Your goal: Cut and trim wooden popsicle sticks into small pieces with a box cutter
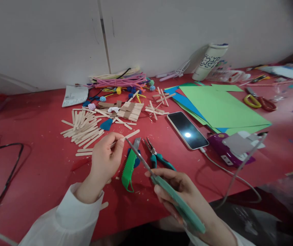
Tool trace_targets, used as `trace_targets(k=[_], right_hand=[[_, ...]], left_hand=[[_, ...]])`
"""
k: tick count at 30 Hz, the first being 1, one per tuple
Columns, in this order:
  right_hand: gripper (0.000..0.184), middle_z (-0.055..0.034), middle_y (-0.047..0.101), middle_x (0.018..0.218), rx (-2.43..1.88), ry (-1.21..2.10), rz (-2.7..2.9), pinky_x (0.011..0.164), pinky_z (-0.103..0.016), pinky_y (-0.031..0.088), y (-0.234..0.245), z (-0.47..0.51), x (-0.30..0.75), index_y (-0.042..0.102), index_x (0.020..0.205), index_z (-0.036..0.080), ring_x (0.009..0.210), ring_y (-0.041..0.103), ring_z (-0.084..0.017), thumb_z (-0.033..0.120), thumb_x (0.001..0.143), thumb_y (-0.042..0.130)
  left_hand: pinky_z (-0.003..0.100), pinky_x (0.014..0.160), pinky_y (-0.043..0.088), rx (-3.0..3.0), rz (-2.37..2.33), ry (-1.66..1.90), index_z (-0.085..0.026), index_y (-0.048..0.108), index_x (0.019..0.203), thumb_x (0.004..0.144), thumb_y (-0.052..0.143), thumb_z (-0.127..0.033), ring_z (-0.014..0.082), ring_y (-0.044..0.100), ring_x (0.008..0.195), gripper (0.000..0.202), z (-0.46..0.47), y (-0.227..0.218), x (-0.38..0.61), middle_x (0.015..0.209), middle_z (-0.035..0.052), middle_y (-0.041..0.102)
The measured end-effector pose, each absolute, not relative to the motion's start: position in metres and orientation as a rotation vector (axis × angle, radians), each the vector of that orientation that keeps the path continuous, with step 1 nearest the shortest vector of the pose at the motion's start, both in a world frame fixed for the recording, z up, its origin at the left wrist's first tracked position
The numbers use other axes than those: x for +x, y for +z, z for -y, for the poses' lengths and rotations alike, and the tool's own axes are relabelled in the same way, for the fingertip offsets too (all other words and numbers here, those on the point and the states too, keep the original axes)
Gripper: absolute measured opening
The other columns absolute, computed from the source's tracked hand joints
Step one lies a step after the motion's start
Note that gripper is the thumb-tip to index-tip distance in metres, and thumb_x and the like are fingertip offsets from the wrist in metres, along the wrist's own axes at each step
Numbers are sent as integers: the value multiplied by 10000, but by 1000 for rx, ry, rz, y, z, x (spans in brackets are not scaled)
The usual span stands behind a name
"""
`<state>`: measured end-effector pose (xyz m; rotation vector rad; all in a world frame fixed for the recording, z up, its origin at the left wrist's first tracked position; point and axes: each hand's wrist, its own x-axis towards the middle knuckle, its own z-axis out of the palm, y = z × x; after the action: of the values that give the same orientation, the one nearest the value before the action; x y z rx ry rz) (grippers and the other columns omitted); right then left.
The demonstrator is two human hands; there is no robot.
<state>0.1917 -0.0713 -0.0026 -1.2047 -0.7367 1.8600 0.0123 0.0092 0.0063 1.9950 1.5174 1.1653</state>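
My left hand [105,160] pinches one end of a wooden craft stick [129,135] and holds it just above the red table [33,150]. My right hand [179,193] is wrapped round the teal handle of a pair of scissors [162,181]. The scissors' blades point up and left, and their tip sits right by the stick near my left fingers. A green box cutter [129,165] and teal-handled pliers [158,157] lie on the table between the two hands.
A heap of craft sticks [83,129] and a glued stick panel [131,111] lie behind my left hand. Pipe cleaners [121,82] and pom-poms sit further back. A phone [187,130], green and blue paper sheets [220,106], a purple glue gun [228,148] and black cables [5,171] surround the work spot.
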Motion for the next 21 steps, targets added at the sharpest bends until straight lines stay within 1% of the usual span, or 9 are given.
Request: trace_targets(k=[4, 8, 11, 14, 17, 21], right_hand=[[419, 85, 496, 485, -1199, 1858, 676, 243, -102, 230, 2, 70, 191, 639, 864, 145, 240, 338, 13, 411, 580, 795], [412, 98, 466, 450, -1191, 1857, 691, 245, -102, 233, -2, 70, 193, 630, 869, 145, 238, 348, 3, 389, 584, 799], [412, 105, 460, 452, -1186, 1869, 692, 246, -97, 240, -5, 70, 195, 622, 887, 149, 240, 354, 4, 377, 592, 798], [426, 108, 456, 445, -1178, 1882, 666, 240, -92, 236, -4, 70, 195, 617, 864, 147, 232, 341, 8, 396, 573, 803], [445, 106, 458, 427, -1194, 1887, 641, 236, -88, 236, -2, 71, 193, 614, 859, 151, 230, 327, 11, 427, 564, 799], [422, 103, 462, 435, -1184, 1882, 661, 244, -79, 246, -3, 73, 193, 617, 877, 157, 239, 336, 14, 427, 597, 783]], left_hand=[[231, 596, 398, 2142, -1505, 1169, -189, 539, 733, 852, 446, -236, 111, 509, 616, 158, -10, 6, 10, 655, -24, 559], [242, 617, 402, 2229, -1492, 1187, -189, 550, 740, 855, 442, -224, 119, 513, 637, 161, -10, 8, 9, 668, -14, 575], [240, 614, 410, 2209, -1488, 1197, -187, 553, 735, 853, 447, -225, 119, 526, 637, 162, -10, 8, 10, 666, -14, 582], [230, 622, 426, 2116, -1488, 1206, -191, 560, 747, 847, 456, -231, 117, 556, 659, 150, -10, 7, 12, 693, -14, 603], [212, 582, 423, 2004, -1496, 1207, -195, 562, 744, 836, 467, -236, 105, 550, 619, 139, -10, 6, 14, 669, -28, 598], [202, 489, 380, 1869, -1498, 1196, -195, 558, 720, 821, 478, -257, 87, 478, 508, 143, -9, 7, 16, 591, -46, 542]])
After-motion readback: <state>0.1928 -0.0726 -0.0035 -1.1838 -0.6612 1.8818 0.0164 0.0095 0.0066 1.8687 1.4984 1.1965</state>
